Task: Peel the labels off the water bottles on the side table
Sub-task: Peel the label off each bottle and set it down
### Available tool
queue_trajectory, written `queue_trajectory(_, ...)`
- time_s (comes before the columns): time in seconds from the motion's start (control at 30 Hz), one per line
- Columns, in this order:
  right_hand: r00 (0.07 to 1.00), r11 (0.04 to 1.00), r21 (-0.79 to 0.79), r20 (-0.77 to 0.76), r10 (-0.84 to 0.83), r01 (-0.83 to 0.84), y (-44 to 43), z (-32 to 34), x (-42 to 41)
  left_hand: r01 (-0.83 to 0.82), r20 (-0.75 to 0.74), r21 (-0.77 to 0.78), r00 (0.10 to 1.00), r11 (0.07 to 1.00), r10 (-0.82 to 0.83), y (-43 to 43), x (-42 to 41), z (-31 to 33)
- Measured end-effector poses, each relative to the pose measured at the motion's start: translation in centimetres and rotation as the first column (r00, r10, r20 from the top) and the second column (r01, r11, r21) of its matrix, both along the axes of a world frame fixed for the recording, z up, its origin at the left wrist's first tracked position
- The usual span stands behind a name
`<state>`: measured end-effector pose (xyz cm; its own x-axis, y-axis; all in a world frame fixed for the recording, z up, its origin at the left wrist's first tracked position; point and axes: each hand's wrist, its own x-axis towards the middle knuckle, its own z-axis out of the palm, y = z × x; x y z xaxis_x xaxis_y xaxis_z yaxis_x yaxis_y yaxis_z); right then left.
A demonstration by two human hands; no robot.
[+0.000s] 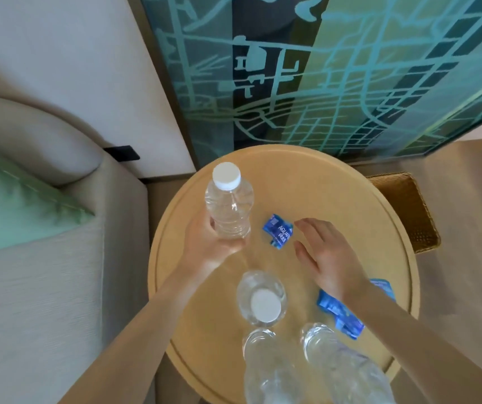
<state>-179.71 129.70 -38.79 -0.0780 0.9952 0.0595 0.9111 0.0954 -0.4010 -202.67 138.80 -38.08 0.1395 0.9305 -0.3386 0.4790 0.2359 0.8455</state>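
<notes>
A beige sofa (pixel 29 258) with a green cushion (pixel 15 205) stands left of the round wooden desk (pixel 336 193). Near the desk's left edge, the left hand (pixel 207 246) has its grip closed round a bare bottle (pixel 229 205). At the centre lies a peeled blue label (pixel 277 231); the right hand (pixel 330 260) hovers just beside it, fingers spread, holding nothing. A wicker basket (pixel 409 211) sits beyond the right edge.

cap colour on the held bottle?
White cap, clearest in the head view.

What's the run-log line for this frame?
left hand: holds bare bottle | right hand: open, by peeled label | side table
</notes>
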Motion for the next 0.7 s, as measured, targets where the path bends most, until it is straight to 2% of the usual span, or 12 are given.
queue_trajectory(0.2, 1.0, 0.999, 0.034, -0.007, 0.012, -0.012, 0.2, -1.7, 0.0, -0.021, -0.052, 0.025, 0.998, 0.999, 0.022, -0.5, 0.0, -2.1)
queue_trajectory(0.5, 0.997, 0.999, 0.016, -0.069, -0.037, 0.038, 0.2, -2.2, -0.8, 0.013, 0.02, 0.073, 1.0, 0.997, -0.015, -0.9, -0.7, -3.0)
queue_trajectory(0.7, 0.996, 0.997, -0.023, -0.06, -0.069, 0.068, -0.1, 0.6, -1.3, 0.051, 0.008, 0.006, 0.999, 0.999, -0.051, -2.1, -2.1, -1.4)
